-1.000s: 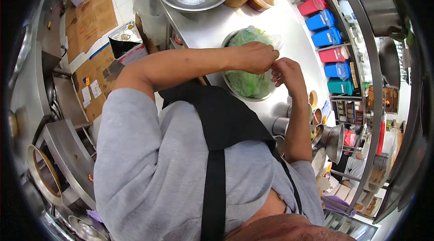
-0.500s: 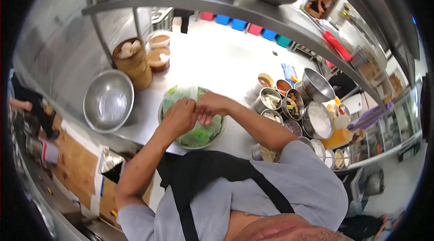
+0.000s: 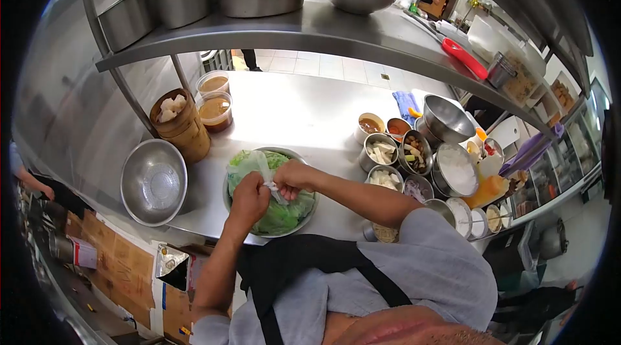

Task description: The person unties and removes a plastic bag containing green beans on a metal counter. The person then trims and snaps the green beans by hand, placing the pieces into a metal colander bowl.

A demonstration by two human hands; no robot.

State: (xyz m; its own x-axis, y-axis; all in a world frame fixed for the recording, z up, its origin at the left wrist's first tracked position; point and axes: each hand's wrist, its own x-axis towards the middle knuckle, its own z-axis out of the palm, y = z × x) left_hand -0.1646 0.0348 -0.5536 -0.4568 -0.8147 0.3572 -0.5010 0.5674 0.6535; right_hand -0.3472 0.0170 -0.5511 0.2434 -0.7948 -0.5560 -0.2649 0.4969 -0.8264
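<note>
In front of me on the steel table stands a metal bowl (image 3: 313, 210). A thin clear plastic bag (image 3: 240, 167) full of green leafy vegetable, which looks like lettuce (image 3: 284, 217), fills it. My left hand (image 3: 250, 201) is closed on the bag's gathered, twisted neck above the bowl. Close beside it, my right hand (image 3: 292, 178) pinches the other side of the same neck. Between the two hands the plastic is bunched tight. The fingertips are partly hidden.
An empty steel bowl (image 3: 154, 183) and a bamboo steamer (image 3: 182, 130) stand left, near sauce tubs (image 3: 215, 111). Several metal containers of ingredients (image 3: 414, 152) crowd the right. A steel shelf (image 3: 272, 41) with pots and a red-handled tool (image 3: 464, 57) spans above. Another person's arm (image 3: 35, 183) shows far left.
My view has tilted, bringing more of the overhead shelf into sight. Both hands stay at the bag, and its bunched neck now shows between them.
</note>
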